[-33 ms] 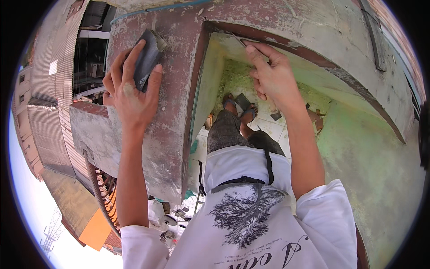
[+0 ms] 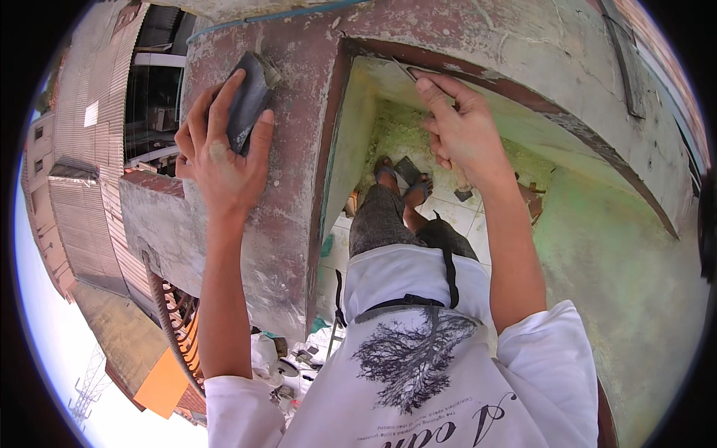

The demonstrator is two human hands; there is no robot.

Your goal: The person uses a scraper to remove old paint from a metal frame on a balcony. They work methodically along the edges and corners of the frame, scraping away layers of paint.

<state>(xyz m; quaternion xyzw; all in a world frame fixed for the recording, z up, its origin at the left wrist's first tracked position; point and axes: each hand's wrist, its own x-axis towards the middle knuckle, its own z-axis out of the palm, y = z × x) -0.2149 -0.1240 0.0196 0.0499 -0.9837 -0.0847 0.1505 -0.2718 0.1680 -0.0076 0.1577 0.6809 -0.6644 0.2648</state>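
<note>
My left hand (image 2: 226,160) presses a folded dark grey sheet, which looks like sandpaper (image 2: 250,101), against the worn red-brown painted surface (image 2: 287,164). Its fingers lie on the left of the sheet and the thumb on the right. In my right hand (image 2: 467,131) is a thin-bladed scraper (image 2: 404,70), with the forefinger stretched along it. The blade's tip is close to the inner edge of the dark red frame (image 2: 448,66); whether it touches, I cannot tell. Part of a light wooden handle shows below the fist.
Below the opening, my sandalled feet (image 2: 403,183) stand on pale tiles near a dark flat block (image 2: 407,170). A greenish wall (image 2: 627,299) lies at the right. A curved metal railing (image 2: 160,306) and corrugated sheeting (image 2: 78,231) are on the left. Several bags and tools sit lower down.
Almost nothing differs. The whole view has shifted slightly, and my right forearm sits a touch further right. Both hands keep their holds.
</note>
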